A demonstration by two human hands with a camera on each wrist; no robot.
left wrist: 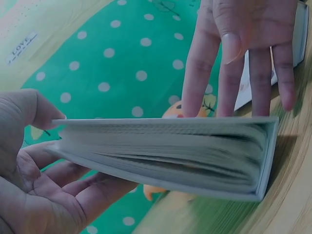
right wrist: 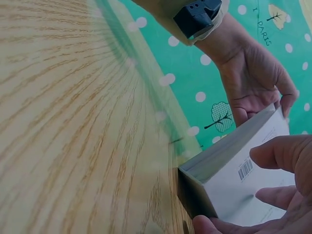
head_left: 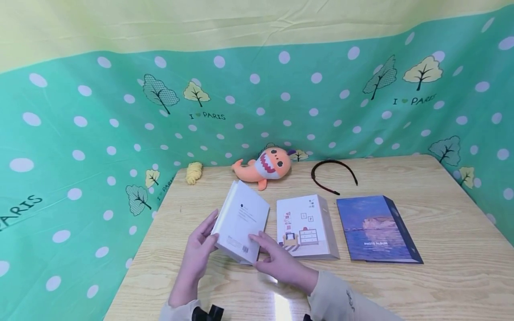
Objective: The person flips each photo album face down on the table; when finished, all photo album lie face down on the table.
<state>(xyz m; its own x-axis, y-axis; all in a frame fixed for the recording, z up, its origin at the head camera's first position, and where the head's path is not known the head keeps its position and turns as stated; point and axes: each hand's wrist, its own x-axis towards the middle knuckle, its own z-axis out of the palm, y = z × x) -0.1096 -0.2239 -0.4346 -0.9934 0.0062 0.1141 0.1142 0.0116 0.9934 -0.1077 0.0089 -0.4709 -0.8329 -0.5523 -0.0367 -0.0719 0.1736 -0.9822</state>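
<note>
A thick white photo album (head_left: 245, 218), its back cover with small print and a barcode uppermost, is held tilted above the table. My left hand (head_left: 199, 244) grips the album's left edge, thumb on the cover and fingers beneath. In the left wrist view the page edges (left wrist: 161, 151) show between the two covers, slightly fanned. My right hand (head_left: 279, 263) is at the lower right of the album, its extended fingers touching the cover. In the right wrist view, one digit of that hand lies by the spine corner near the barcode (right wrist: 245, 169).
Right of the held album lie an album with a drawn room (head_left: 301, 223) and a blue photo album (head_left: 373, 229). Behind them are a dark headband (head_left: 314, 174), an orange shark plush (head_left: 250, 173) and a yellow yarn bundle (head_left: 194, 173). Green dotted cloth (head_left: 225, 111) hangs behind the wooden table (head_left: 445, 214).
</note>
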